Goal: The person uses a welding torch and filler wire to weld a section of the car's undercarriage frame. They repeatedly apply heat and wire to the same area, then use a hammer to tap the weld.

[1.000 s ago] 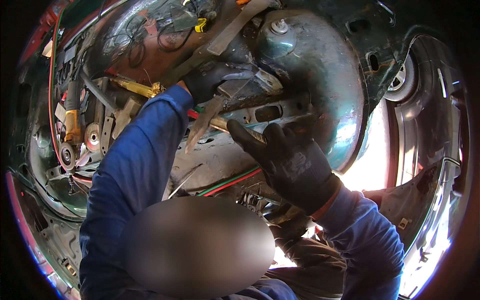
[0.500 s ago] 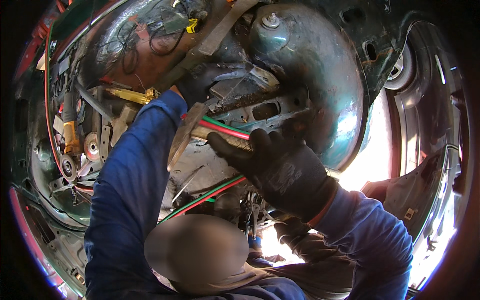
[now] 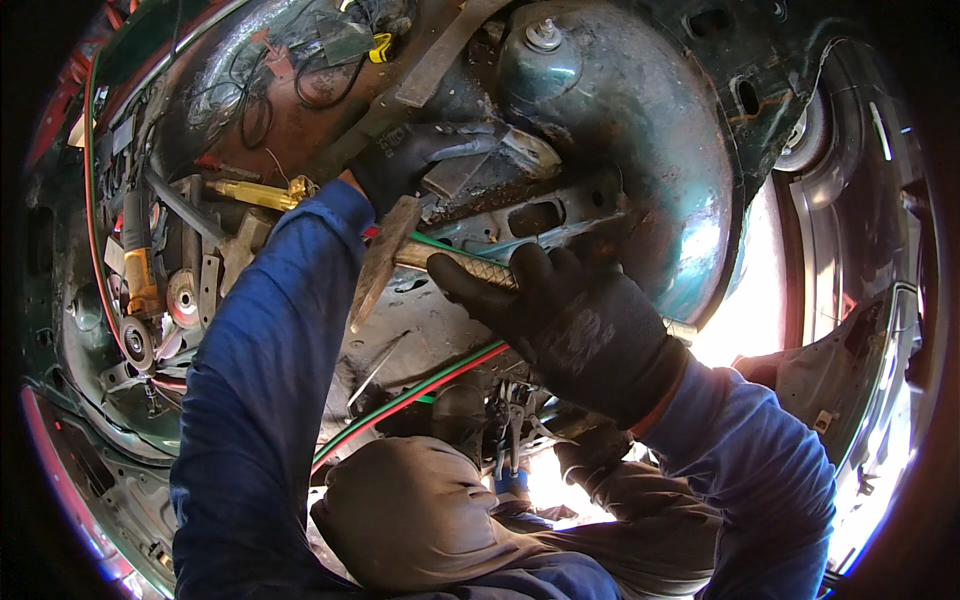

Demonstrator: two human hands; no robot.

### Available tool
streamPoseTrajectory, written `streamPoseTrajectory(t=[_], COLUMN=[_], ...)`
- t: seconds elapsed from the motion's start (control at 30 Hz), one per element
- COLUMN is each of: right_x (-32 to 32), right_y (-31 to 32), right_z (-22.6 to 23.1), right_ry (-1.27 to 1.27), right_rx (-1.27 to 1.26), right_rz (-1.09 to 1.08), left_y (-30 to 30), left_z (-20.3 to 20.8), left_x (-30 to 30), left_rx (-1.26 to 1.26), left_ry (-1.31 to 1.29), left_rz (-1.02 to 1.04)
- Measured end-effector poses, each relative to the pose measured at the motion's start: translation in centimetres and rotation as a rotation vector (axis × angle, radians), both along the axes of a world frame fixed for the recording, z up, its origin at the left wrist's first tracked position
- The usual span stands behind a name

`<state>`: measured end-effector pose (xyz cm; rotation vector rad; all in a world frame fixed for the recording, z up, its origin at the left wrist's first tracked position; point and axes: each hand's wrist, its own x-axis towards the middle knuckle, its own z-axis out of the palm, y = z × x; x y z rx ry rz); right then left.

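My right hand (image 3: 590, 335), in a black glove, is wrapped round the patterned handle of a hammer (image 3: 384, 262). The hammer's worn, rusty head points left and hangs over my left forearm's edge, apart from the metal panel. My left hand (image 3: 395, 170), also gloved in black, lies farther off on the car body, closed on a flat metal piece (image 3: 455, 178) that sticks out below its fingers. Just beyond its fingertips is a bare, scraped metal edge (image 3: 532, 153). Part of the left hand's grip is hidden. A green and red hose pair (image 3: 410, 395) runs below the hammer.
Right of my hands bulges a dark green rounded housing (image 3: 640, 160). At left lie an angle grinder (image 3: 138, 260), a grinding disc (image 3: 183, 295) and a yellow-handled tool (image 3: 255, 192). A flat metal bar (image 3: 440, 65) stands at the top; locking pliers (image 3: 513, 425) lie below.
The hammer has moved slightly right and up, and my right hand has shifted a little right and down. My left hand stays in place. The hoses by the hammer have shifted in view.
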<state>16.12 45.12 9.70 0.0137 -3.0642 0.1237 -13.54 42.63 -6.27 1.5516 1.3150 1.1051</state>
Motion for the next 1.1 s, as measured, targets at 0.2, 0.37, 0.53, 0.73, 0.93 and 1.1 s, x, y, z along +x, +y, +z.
streamPoseTrajectory(t=[0.2,0.37,0.53,0.73,0.93,1.1], right_x=[-0.3,-0.8,0.1,-0.3,0.9,1.1], right_y=[0.8,-1.6,-2.1,-0.2,-2.3,-2.2], right_z=[-1.3,2.2,1.3,0.6,-0.1,-2.1], right_ry=[0.089,-0.036,0.047,0.022,-0.069,0.045], right_rx=[0.168,0.003,0.041,0.006,-0.042,-0.024], right_rz=[-0.020,0.051,0.133,0.021,0.012,0.006], left_y=[0.5,-1.1,-1.1,-0.8,-2.3,-2.4], left_z=[-1.7,-0.2,0.3,0.4,2.3,1.6], left_x=[-0.6,-1.3,-0.6,-0.4,-0.4,-0.5], left_rx=[-0.067,0.144,0.383,0.164,0.312,0.280], left_ry=[-0.168,0.272,0.565,0.307,0.673,0.587], left_rz=[-0.002,0.019,-0.011,0.014,0.025,0.014])
